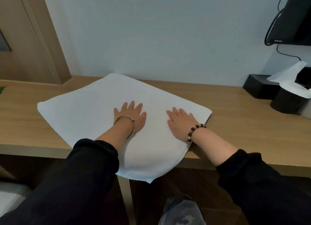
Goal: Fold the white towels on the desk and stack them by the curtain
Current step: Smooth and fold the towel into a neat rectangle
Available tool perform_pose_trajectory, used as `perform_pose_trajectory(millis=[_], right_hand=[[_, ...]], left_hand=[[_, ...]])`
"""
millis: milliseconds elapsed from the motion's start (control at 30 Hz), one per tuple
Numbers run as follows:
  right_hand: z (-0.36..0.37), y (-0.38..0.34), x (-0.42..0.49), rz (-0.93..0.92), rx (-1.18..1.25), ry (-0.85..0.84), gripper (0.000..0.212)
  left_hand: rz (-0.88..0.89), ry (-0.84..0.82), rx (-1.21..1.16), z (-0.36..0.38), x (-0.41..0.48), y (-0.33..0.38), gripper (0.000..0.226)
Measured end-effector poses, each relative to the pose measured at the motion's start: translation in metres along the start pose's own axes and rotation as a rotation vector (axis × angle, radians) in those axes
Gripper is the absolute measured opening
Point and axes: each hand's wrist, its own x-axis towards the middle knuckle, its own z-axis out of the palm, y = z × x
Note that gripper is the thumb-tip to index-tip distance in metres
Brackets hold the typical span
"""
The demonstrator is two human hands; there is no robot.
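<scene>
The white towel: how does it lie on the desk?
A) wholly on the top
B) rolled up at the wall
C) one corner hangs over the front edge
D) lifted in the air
C: the near corner of the white towel droops past the front edge of the desk.

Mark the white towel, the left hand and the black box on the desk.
white towel [80, 112]: head view, bare flat cloth towards its left corner.
left hand [130, 115]: head view, back of the hand.
black box [258, 88]: head view, the side facing the camera.
</scene>
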Motion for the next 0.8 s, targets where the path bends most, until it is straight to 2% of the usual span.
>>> perform_pose_trajectory(millis=[133, 300, 433, 500, 567, 600, 667, 733, 800], right_hand=[[0.007, -0.008, -0.007, -0.069, 0.025, -0.02, 0.054], [-0.008, 0.001, 0.005, -0.048, -0.12, -0.194, 0.059], [-0.038, 0.018, 0.018, 0.106, -0.329, -0.261, 0.067], [-0.053, 0.028, 0.022, 0.237, -0.543, -0.284, 0.071], [-0.062, 0.029, 0.024, 0.326, -0.719, -0.298, 0.08], [-0.063, 0.024, 0.026, 0.323, -0.706, -0.268, 0.085], [-0.055, 0.0, 0.035, 0.253, -0.456, -0.156, 0.09], [-0.035, -0.032, 0.045, 0.187, -0.087, -0.072, 0.068], [-0.016, -0.055, 0.052, 0.155, 0.058, -0.047, 0.056]], left_hand=[[0.023, 0.168, 0.024, -0.007, -0.001, -0.007, 0.041], [0.038, 0.113, 0.032, -0.02, -0.002, -0.017, 0.043], [0.017, -0.011, -0.048, -0.032, -0.004, -0.002, 0.045], [0.075, -0.056, -0.029, -0.036, -0.006, 0.008, 0.044], [0.152, -0.033, -0.065, -0.035, -0.007, 0.019, 0.035], [0.185, -0.003, -0.102, -0.033, -0.007, 0.022, 0.031], [0.242, 0.063, -0.117, -0.024, -0.007, 0.024, 0.032], [0.267, 0.014, -0.026, -0.014, -0.003, 0.017, 0.044], [0.213, -0.086, 0.031, -0.008, 0.006, 0.002, 0.053]])
